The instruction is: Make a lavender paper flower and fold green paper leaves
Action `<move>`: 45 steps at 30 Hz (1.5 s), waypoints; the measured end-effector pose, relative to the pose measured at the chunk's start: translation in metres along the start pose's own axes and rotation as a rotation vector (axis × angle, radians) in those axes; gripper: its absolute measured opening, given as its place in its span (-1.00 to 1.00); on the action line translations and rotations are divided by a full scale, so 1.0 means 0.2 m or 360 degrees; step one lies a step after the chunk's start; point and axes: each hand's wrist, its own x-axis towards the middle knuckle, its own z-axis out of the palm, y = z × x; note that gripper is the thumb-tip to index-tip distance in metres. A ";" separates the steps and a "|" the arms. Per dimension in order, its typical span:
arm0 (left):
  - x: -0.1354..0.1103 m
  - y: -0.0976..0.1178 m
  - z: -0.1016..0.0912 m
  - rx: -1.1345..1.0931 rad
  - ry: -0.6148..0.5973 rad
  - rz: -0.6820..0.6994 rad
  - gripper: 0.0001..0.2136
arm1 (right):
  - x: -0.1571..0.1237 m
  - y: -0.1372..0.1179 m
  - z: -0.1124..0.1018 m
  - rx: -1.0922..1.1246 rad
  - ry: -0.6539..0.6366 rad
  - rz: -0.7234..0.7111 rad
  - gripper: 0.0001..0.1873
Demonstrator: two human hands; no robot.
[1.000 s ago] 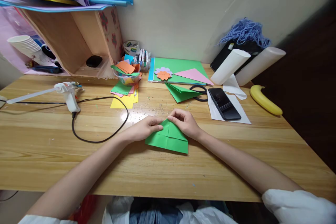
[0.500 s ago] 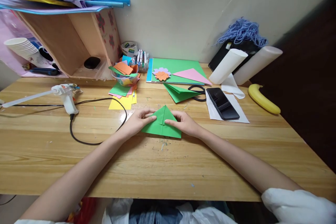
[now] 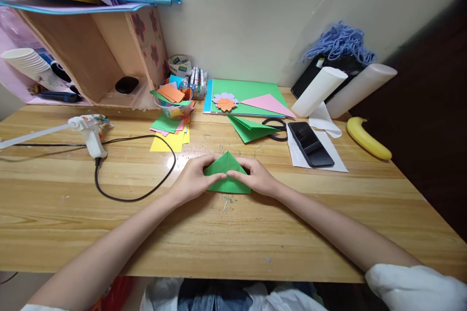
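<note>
A folded green sheet of paper (image 3: 229,185), shaped like a triangle with its point away from me, is held between both hands near the middle of the table. My left hand (image 3: 195,175) grips its left side, thumb lying across the front face and fingers behind. On the right side my right hand (image 3: 257,175) grips it the same way. The two thumb tips nearly meet at the centre crease. Behind the paper, another folded green paper (image 3: 250,129) lies beside black-handled scissors (image 3: 276,129), partly covering them.
To the left are a white glue gun (image 3: 91,136) and its looping black cord (image 3: 127,199). A tub of paper scraps (image 3: 172,102) stands at the back. On the right lie a phone (image 3: 310,144), a banana (image 3: 368,138) and white paper rolls (image 3: 320,91).
My left thumb has slid inward to the centre of the green paper, close to the right thumb. The right thumb has shifted slightly lower.
</note>
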 end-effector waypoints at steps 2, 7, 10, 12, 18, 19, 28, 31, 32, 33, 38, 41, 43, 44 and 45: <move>-0.02 0.01 -0.01 0.0207 0.0026 0.0138 -0.87 | -0.02 -0.01 0.00 -0.0188 0.0122 -0.0149 -0.79; -0.05 0.02 -0.03 0.0863 0.0131 0.0697 -0.82 | -0.07 -0.02 0.00 -0.0707 0.0448 -0.0624 -0.82; -0.04 0.00 -0.03 0.1289 0.0103 0.0915 -0.78 | -0.06 0.01 -0.01 -0.0947 0.0409 -0.0675 -0.78; -0.03 -0.01 -0.02 0.1488 -0.0036 0.0952 -0.78 | -0.05 0.04 -0.01 -0.1040 0.0306 -0.0698 -0.76; -0.07 -0.03 0.06 0.1773 -0.0305 0.0805 -0.69 | -0.02 0.06 -0.01 -0.1218 0.0085 -0.0748 -0.73; -0.07 -0.02 0.06 0.1752 -0.0303 0.0775 -0.67 | -0.02 0.05 -0.02 -0.1211 0.0075 -0.0747 -0.74; -0.03 -0.07 -0.04 0.0916 -0.0192 0.0416 -0.79 | -0.04 0.03 -0.02 -0.0900 0.0041 -0.0559 -0.82; 0.00 -0.07 -0.05 0.0714 -0.0104 0.0263 -0.81 | -0.03 0.02 -0.02 -0.0752 0.0107 -0.0365 -0.86; 0.00 -0.07 -0.05 0.0686 -0.0082 0.0225 -0.81 | -0.03 0.01 -0.02 -0.0712 0.0135 -0.0309 -0.85; 0.01 -0.07 -0.05 0.0674 -0.0055 0.0193 -0.80 | -0.02 0.01 -0.02 -0.0678 0.0160 -0.0263 -0.85; 0.01 -0.09 -0.01 0.0746 0.0057 0.0118 -0.78 | -0.01 0.02 0.00 -0.0703 0.0289 -0.0155 -0.85; 0.01 -0.10 0.01 0.0886 0.0137 0.0120 -0.80 | -0.01 0.04 0.01 -0.0816 0.0352 -0.0066 -0.81; 0.01 -0.10 0.02 0.1002 0.0171 0.0125 -0.78 | 0.00 0.05 0.01 -0.0872 0.0377 -0.0028 -0.77; 0.01 -0.10 0.02 0.1052 0.0179 0.0126 -0.77 | 0.00 0.05 0.01 -0.0901 0.0383 -0.0018 -0.76; 0.01 -0.10 0.02 0.1092 0.0182 0.0122 -0.76 | 0.00 0.05 0.01 -0.0931 0.0388 -0.0011 -0.76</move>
